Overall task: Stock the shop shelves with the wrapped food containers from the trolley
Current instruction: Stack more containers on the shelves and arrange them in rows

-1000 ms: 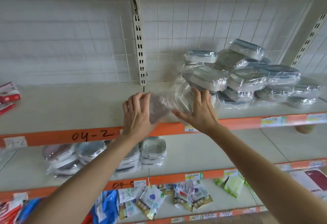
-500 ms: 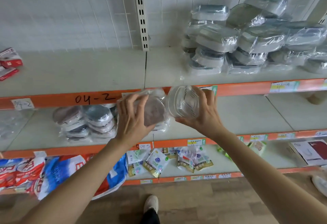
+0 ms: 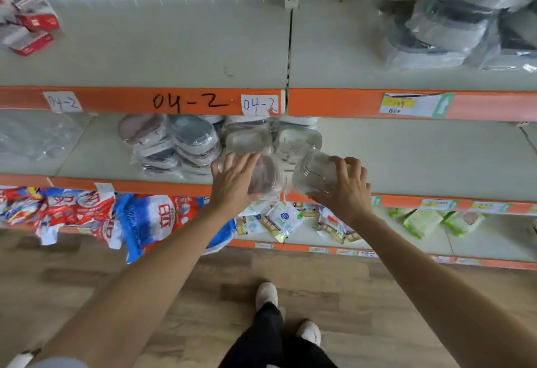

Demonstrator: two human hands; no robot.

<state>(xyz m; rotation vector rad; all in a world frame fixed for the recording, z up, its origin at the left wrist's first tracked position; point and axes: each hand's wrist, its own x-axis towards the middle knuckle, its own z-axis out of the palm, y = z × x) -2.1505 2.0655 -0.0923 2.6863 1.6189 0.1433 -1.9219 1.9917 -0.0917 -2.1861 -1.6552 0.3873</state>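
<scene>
- At the front edge of the middle shelf [image 3: 406,164], 2 bare hands hold a plastic-wrapped pack of clear food containers [image 3: 290,176] between them.
- 1 second ago the same pack was up at the lip of the top shelf [image 3: 174,56], the one marked "04-2"; half a second ago it was passing that orange lip. It has now come down 1 level.
- Left hand [image 3: 232,181]: fingers spread and curled over the pack's left end, gripping it through the wrap.
- Right hand [image 3: 345,190]: fingers curled over the top of the pack's right end, thumb underneath, also gripping.
- Neither hand has let go; the pack looks to be in the air, just in front of the shelf edge.
- Directly behind the pack sits a pile of wrapped containers [image 3: 180,144] already stocked on the middle shelf, with 2 clear-lidded ones nearest the hands.
- Another, larger heap of wrapped containers [image 3: 453,22] fills the right side of the top shelf.
- Judgement: the move down suggests the pack is meant for the middle shelf, beside the matching pile, rather than the top one.
- Judgement: this placement is not yet done; the pack needs pushing in and releasing.
- No trolley is in view.
</scene>
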